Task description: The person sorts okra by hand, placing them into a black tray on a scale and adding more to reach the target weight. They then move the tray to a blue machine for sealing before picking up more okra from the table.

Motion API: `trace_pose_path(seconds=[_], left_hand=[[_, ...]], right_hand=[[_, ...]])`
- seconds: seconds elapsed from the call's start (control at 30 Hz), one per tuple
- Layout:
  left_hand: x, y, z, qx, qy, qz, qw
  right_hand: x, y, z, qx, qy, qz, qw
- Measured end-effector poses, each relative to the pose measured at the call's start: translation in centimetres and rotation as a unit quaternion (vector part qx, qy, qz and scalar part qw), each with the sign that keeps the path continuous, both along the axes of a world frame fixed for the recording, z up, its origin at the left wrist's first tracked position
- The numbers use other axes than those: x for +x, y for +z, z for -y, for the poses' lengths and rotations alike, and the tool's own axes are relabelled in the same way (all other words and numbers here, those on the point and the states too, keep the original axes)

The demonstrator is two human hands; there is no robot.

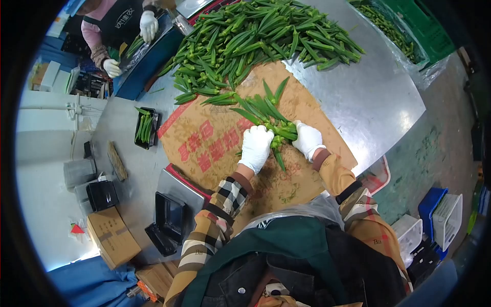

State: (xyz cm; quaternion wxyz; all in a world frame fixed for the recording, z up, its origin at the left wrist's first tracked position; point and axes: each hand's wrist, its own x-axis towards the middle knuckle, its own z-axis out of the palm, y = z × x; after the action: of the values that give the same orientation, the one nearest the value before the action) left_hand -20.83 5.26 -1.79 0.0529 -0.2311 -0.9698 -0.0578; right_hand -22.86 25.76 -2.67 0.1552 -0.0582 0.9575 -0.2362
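Note:
Over a flattened cardboard sheet with red print, my white-gloved left hand has its fingers closed round the lower left side of a small bunch of okra. My gloved right hand closes on the stem ends at the bunch's right side. The pods fan out up and to the left, and one points down between my hands. Beyond the bunch lies a large okra pile on the metal table. A black tray holding okra is left of the cardboard.
Empty black trays lie at lower left, near a cardboard box. A co-worker in white gloves handles okra at upper left. A green crate stands at upper right, and baskets at lower right.

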Motion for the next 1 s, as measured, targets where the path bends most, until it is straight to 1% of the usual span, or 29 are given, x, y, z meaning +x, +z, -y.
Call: trace_pose_path(seconds=[0.03,0.07,0.1,0.13,0.17,0.23,0.33,0.37,0.43,0.47,0.53,0.63,0.67,0.7,0.73,0.77,0.8,0.83,0.87,0.9,0.97,1.0], left_hand=[[-0.3,0.3,0.3,0.028,-0.014,-0.028,0.999],[-0.4,0.2,0.7,0.068,0.007,-0.017,0.998],[-0.4,0.2,1.3,0.108,0.030,-0.006,0.994],[-0.1,0.2,2.2,0.101,0.074,0.048,0.991],[0.5,-0.2,2.8,0.148,0.109,0.046,0.982],[1.2,-0.9,3.9,0.168,0.137,0.056,0.975],[1.4,-0.1,2.7,0.206,0.079,-0.012,0.975],[1.3,0.0,2.2,0.202,0.053,0.017,0.978],[1.0,-1.4,1.7,0.102,-0.019,-0.011,0.995],[0.8,-1.3,1.6,0.087,-0.035,-0.028,0.995],[0.4,-1.1,1.4,0.057,-0.072,-0.061,0.994],[-0.4,-1.1,2.0,0.029,-0.035,-0.025,0.999],[-1.0,-1.2,2.4,-0.012,0.005,0.010,1.000],[-1.7,0.2,2.5,-0.013,0.049,0.077,0.996],[-1.5,1.7,2.5,0.095,0.137,0.140,0.976],[-1.3,3.5,2.3,0.199,0.222,0.201,0.933],[-1.7,2.5,3.7,0.466,0.188,0.279,0.818],[-1.5,3.0,4.7,0.628,0.217,0.409,0.626],[-1.4,2.8,6.0,0.495,0.231,0.362,0.755],[-1.5,2.2,7.4,0.347,0.235,0.300,0.857],[-1.0,1.3,9.2,0.405,0.256,0.257,0.839],[-0.5,0.8,9.7,0.432,0.266,0.238,0.829]], right_hand=[[0.1,0.8,-0.2,-0.032,-0.025,0.045,0.998],[0.3,0.6,-0.6,-0.136,-0.081,0.081,0.984],[0.6,0.1,-1.1,-0.239,-0.133,0.116,0.955],[1.0,-0.2,-1.6,-0.338,-0.182,0.152,0.911],[1.4,-0.1,-1.8,-0.388,-0.194,0.198,0.879],[2.0,0.2,-2.1,-0.479,-0.212,0.286,0.802],[3.6,-0.4,-1.1,-0.503,-0.230,0.306,0.775],[4.1,-0.6,-0.7,-0.515,-0.236,0.313,0.762],[5.0,-0.9,-0.3,-0.515,-0.252,0.321,0.754],[5.0,-0.7,-0.3,-0.516,-0.260,0.322,0.750],[5.1,-0.2,-1.0,-0.514,-0.253,0.308,0.760],[5.4,1.0,-2.2,-0.503,-0.248,0.294,0.774],[5.3,1.2,-2.6,-0.499,-0.245,0.289,0.779],[5.4,1.4,-2.8,-0.509,-0.247,0.277,0.777],[5.6,1.4,-3.1,-0.519,-0.247,0.266,0.774],[5.7,1.6,-3.2,-0.528,-0.248,0.255,0.771],[5.6,1.7,-3.5,-0.521,-0.251,0.257,0.774],[5.5,1.8,-3.6,-0.514,-0.255,0.260,0.777],[5.7,1.8,-3.5,-0.506,-0.258,0.266,0.779],[5.8,1.6,-3.4,-0.510,-0.263,0.272,0.773],[5.7,1.2,-3.1,-0.518,-0.272,0.282,0.761],[5.8,0.9,-2.9,-0.504,-0.281,0.275,0.769]])
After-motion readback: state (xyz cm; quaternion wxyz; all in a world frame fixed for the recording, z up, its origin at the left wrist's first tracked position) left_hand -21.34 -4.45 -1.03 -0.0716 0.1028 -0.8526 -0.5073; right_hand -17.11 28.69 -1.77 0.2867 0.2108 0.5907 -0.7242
